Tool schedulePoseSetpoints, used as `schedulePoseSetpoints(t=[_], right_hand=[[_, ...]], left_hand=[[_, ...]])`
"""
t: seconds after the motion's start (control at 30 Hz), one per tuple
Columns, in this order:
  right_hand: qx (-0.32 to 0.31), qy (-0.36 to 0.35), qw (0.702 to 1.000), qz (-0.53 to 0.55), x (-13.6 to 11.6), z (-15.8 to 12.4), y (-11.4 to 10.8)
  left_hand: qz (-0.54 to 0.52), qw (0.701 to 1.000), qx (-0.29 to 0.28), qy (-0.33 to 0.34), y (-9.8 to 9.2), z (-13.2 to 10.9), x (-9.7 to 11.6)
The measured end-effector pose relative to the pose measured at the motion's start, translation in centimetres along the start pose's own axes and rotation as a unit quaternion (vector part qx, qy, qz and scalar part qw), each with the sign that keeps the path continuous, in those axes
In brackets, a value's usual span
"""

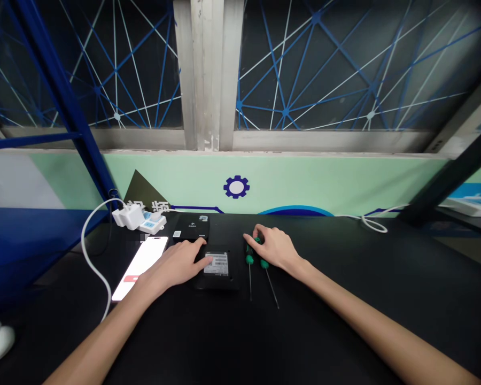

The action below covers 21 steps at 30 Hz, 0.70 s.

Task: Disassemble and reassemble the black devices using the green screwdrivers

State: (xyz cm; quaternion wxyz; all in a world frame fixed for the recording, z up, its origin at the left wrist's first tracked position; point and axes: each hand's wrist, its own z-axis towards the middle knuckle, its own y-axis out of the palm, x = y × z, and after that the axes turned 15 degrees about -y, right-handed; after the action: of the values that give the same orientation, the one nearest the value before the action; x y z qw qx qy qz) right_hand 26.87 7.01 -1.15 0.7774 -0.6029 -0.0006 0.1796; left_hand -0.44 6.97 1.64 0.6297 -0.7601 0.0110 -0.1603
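On the black surface (324, 331), my left hand (181, 261) is spread wide, thumb at the labelled black device (217, 267) and fingertips near the black box (191, 227) just beyond it, while my right hand (278, 247) curls over two green-handled screwdrivers (249, 260) to the device's right, though whether it grips them I cannot tell.

You get modest, soft light; your phone screen (141, 262) glares white, the windows (320, 69) look dark, and the outer edges blur and stretch.
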Motion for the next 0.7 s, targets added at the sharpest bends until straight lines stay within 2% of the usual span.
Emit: schedulePoseSetpoints(t=[0.4,0.6,0.7], right_hand=[[-0.009,-0.013,0.998,0.054,0.2,-0.2,-0.8],[0.025,-0.021,0.984,0.172,0.9,0.1,-0.7],[0.081,-0.020,0.963,0.257,1.5,0.3,-0.7]], left_hand=[[0.002,1.000,-0.003,-0.004,-0.2,-0.2,0.2],[0.000,1.000,-0.006,-0.006,-0.2,-0.1,0.2],[0.000,1.000,-0.006,-0.008,-0.2,-0.1,0.2]])
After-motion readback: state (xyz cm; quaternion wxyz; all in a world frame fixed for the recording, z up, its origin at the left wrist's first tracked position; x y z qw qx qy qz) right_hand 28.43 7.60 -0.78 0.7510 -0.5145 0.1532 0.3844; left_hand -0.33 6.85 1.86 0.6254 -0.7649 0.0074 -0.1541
